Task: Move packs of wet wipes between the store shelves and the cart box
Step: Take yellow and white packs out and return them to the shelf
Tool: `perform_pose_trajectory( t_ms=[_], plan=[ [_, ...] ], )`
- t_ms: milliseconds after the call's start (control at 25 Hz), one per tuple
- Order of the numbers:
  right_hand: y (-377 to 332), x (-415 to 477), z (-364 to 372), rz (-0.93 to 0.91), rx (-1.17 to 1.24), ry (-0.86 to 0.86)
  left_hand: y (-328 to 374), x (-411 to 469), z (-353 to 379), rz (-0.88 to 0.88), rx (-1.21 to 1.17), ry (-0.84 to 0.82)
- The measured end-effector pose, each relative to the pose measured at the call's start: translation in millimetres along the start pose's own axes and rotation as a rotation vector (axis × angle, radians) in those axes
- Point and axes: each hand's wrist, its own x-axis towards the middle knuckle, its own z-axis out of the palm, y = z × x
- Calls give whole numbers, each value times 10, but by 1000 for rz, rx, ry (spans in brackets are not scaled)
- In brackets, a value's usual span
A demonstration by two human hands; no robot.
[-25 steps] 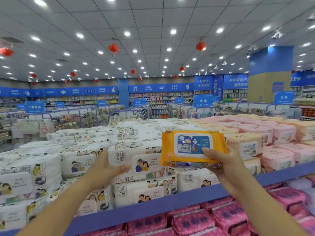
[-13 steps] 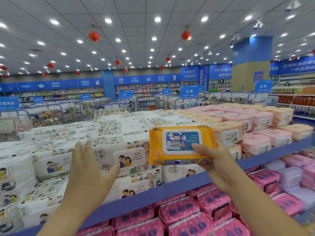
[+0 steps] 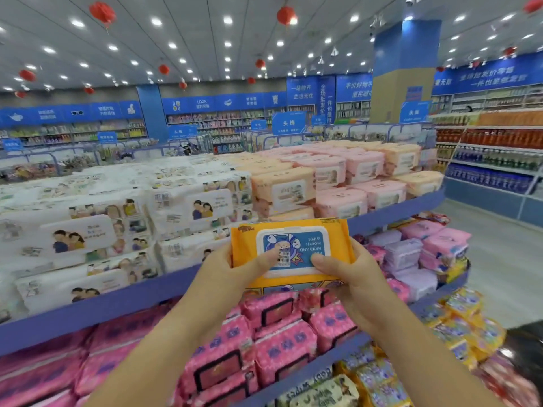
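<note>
An orange pack of wet wipes with a white and blue lid is held in front of the blue shelf edge, its print upside down to me. My left hand grips its left side, thumb lying on the lid. My right hand grips the right side, thumb on the lid too. White packs with cartoon couples fill the top shelf on the left, peach and pink packs on the right. Dark pink packs lie on the shelf below. The cart box is out of view.
Lilac and pink packs sit at the right end of the middle shelf, yellow packs on the lowest one. An aisle floor runs to the right, with a drinks shelf beyond it. A blue and tan pillar stands behind.
The orange pack has come down from above the top shelf to in front of its edge. My left hand, open and apart before, now grips the pack's left side.
</note>
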Motion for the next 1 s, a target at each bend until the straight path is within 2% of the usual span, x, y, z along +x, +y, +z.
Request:
perform_pose_trajectory(
  t_ms=[240,640,1000],
  plan=[
    [-230,-403,-1322,59,-128,-40,-341,0,1152,47,-22,-20],
    [-191,-395,-2588,113,-247,13,-957,502,2105,53,-54,-130],
    [769,-46,-3800,464,-333,120,-2110,1149,2929,-229,-69,-166]
  ],
)
